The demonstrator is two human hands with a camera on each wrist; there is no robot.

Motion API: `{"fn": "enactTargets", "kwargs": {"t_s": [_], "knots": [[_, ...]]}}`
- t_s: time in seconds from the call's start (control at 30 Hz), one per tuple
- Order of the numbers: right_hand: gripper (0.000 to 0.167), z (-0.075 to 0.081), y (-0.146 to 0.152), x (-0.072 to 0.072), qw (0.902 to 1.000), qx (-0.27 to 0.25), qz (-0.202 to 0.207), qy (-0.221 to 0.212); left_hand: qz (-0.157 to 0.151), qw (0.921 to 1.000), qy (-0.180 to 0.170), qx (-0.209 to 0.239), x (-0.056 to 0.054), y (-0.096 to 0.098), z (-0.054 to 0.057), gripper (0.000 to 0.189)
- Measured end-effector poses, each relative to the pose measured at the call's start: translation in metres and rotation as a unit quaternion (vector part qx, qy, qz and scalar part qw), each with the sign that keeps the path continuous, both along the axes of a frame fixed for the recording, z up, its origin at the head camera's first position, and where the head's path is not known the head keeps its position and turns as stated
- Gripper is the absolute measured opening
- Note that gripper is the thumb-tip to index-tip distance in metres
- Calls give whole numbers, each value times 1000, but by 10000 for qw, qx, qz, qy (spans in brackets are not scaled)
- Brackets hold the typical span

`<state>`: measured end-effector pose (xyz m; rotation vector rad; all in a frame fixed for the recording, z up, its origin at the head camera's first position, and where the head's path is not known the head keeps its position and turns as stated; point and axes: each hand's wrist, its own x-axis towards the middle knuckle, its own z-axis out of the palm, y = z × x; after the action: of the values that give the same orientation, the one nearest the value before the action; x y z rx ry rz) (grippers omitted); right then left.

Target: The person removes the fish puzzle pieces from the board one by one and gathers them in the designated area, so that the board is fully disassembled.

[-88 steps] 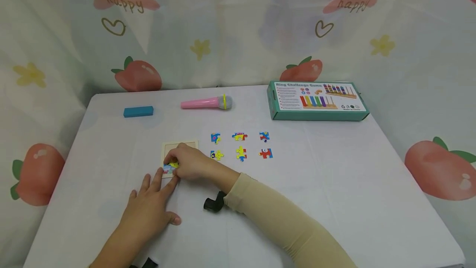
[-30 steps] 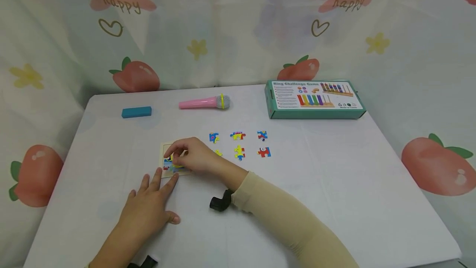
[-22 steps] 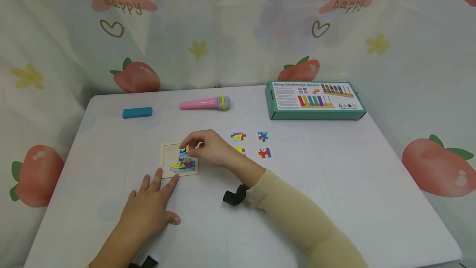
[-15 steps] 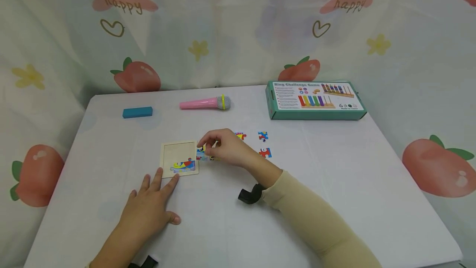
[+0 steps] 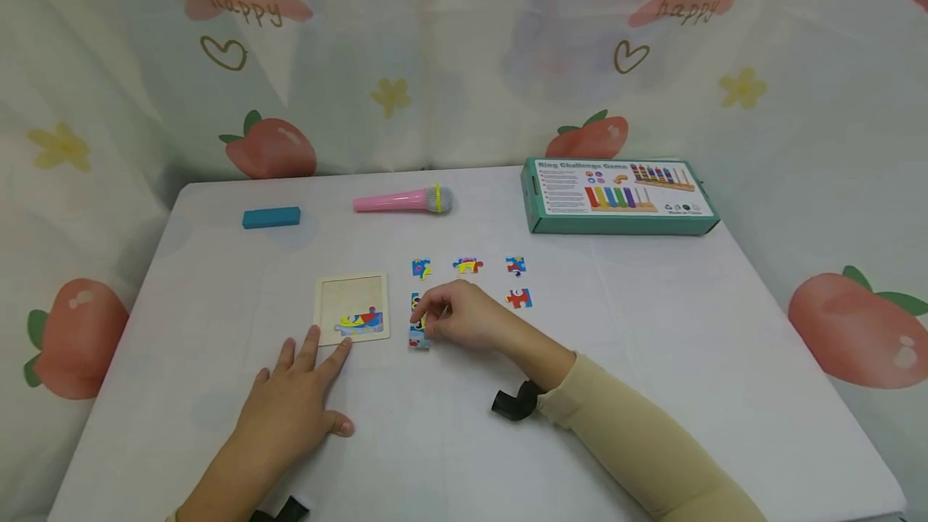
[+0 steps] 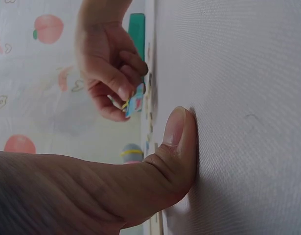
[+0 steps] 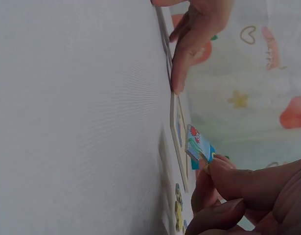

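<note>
My right hand [image 5: 467,316] pinches a blue jigsaw piece [image 7: 198,143] with a red mark between thumb and fingers, just right of the wooden puzzle tray [image 5: 316,304]. In the left wrist view this piece [image 6: 136,100] is tilted and raised above the table. A few joined pieces [image 5: 360,322] in yellow, red and blue lie in the tray's near right part. My left hand [image 5: 290,397] lies spread on the table, two fingertips at the tray's near edge. Loose jigsaw pieces [image 5: 467,265] lie in rows right of the tray; my right hand hides part of the nearer row.
A pink toy microphone [image 5: 395,200] and a blue block [image 5: 271,217] lie toward the back. A green-edged game box [image 5: 619,224] stands at the back right, before a printed curtain [image 5: 464,63]. A black wrist mount [image 5: 516,403] sits by my right cuff.
My right hand has carried the pinched piece from over the tray to the right, out past the tray's edge, then slightly nearer. The left hand stays at the tray.
</note>
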<state>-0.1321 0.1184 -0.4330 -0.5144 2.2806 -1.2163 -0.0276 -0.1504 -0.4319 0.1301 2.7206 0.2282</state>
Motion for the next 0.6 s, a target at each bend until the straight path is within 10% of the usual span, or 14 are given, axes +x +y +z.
{"fn": "enactTargets", "kwargs": {"t_s": [0.6], "knots": [[26,-6,-5,12,9963,805,-152,251,8,10000,5,0,0,1,1,115]]}}
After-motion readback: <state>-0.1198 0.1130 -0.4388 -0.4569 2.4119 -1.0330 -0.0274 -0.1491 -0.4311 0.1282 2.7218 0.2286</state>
